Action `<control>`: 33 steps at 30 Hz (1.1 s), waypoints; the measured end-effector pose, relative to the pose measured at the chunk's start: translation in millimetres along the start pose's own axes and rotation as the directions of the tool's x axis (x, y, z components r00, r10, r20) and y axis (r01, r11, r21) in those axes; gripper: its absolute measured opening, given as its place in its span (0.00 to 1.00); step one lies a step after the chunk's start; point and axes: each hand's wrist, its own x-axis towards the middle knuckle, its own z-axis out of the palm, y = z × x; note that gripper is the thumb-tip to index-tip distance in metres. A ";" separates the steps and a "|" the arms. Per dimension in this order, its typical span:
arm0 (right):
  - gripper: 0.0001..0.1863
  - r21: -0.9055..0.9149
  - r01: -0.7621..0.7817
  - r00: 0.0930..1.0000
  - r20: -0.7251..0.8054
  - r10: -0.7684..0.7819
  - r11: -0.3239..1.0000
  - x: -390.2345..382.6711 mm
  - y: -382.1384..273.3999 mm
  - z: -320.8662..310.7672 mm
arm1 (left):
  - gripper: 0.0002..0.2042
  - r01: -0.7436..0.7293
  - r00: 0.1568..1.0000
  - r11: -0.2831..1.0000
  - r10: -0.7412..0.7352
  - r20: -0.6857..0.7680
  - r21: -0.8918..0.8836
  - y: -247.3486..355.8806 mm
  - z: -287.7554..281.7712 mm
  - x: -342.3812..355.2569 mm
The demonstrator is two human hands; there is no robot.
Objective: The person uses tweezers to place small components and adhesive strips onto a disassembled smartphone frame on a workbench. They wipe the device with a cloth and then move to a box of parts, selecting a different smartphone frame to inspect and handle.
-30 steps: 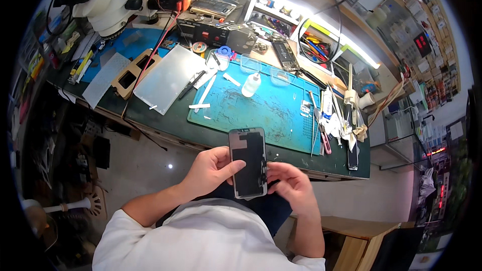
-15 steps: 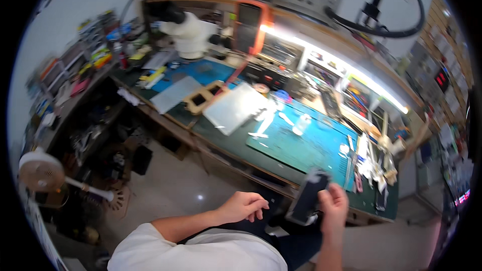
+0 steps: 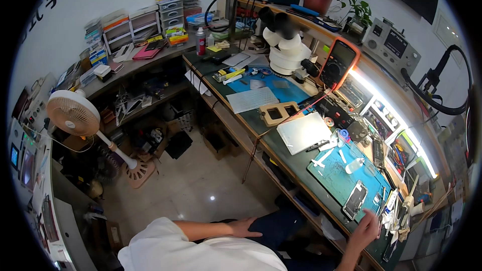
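Observation:
My left hand [image 3: 245, 227] rests on my dark-clothed thigh, fingers laid out, holding nothing. At the front right of the bench, a phone [image 3: 354, 201] lies on the blue mat [image 3: 326, 173]. Just beside its near end is my right hand [image 3: 367, 227], empty, with fingers loosely bent and apart. A clear bottle [image 3: 354, 166], white strips and small parts sit on that mat. Metal tools and crumpled white items [image 3: 393, 213] lie to the hand's right.
Along the bench stand a microscope [image 3: 285, 52], an orange-cased multimeter [image 3: 335, 62], a pale sheet [image 3: 301, 133] and a tan holder [image 3: 273, 115]. A white fan [image 3: 73, 113] stands left on the floor side. Shelves with plastic drawers line the back wall.
The phone has gone from both my hands onto the mat, with my right hand moving right. My left hand has dropped to my thigh. The view has swung leftward.

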 end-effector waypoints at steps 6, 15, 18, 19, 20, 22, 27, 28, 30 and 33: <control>0.21 0.121 0.578 0.800 0.110 -0.590 0.807 -121.9 -6.9 33.0 | 0.48 -0.173 0.984 0.985 0.174 -0.041 0.018 -5.0 -0.8 19.1; 0.08 -0.167 0.540 0.748 0.543 -0.380 0.825 -235.4 151.8 116.9 | 0.26 0.058 0.759 0.969 -0.200 -0.619 -0.241 -54.2 34.1 -37.6; 0.12 -0.002 0.501 0.674 0.628 -0.388 0.866 -220.9 144.3 152.2 | 0.25 0.190 0.491 0.954 -0.295 -0.820 -0.230 -118.7 50.1 -68.0; 0.12 0.036 0.504 0.646 0.647 -0.405 0.863 -213.9 140.8 160.5 | 0.26 0.283 0.485 0.929 -0.353 -0.800 -0.238 -128.2 52.8 -81.5; 0.12 0.080 0.527 0.619 0.646 -0.447 0.846 -210.9 138.4 170.3 | 0.29 0.369 0.506 0.898 -0.412 -0.758 -0.242 -150.5 63.3 -90.9; 0.12 0.127 0.539 0.569 0.674 -0.471 0.833 -199.9 130.6 187.6 | 0.29 0.439 0.600 0.857 -0.503 -0.621 -0.270 -149.5 60.1 -111.9; 0.12 0.148 0.559 0.529 0.694 -0.489 0.816 -196.0 92.4 215.6 | 0.28 0.485 0.631 0.845 -0.517 -0.578 -0.227 -192.8 72.9 -156.1; 0.12 0.158 0.558 0.526 0.692 -0.494 0.815 -196.3 87.2 221.4 | 0.29 0.491 0.615 0.832 -0.542 -0.573 -0.259 -196.2 72.7 -165.2; 0.11 0.168 0.567 0.519 0.687 -0.508 0.806 -195.0 67.0 231.1 | 0.29 0.475 0.614 0.824 -0.562 -0.555 -0.309 -233.7 80.8 -179.5; 0.11 0.205 0.548 0.426 0.766 -0.481 0.811 -203.3 26.0 235.7 | 0.34 0.489 0.525 0.713 -0.701 -0.483 -0.503 -315.6 137.0 -208.7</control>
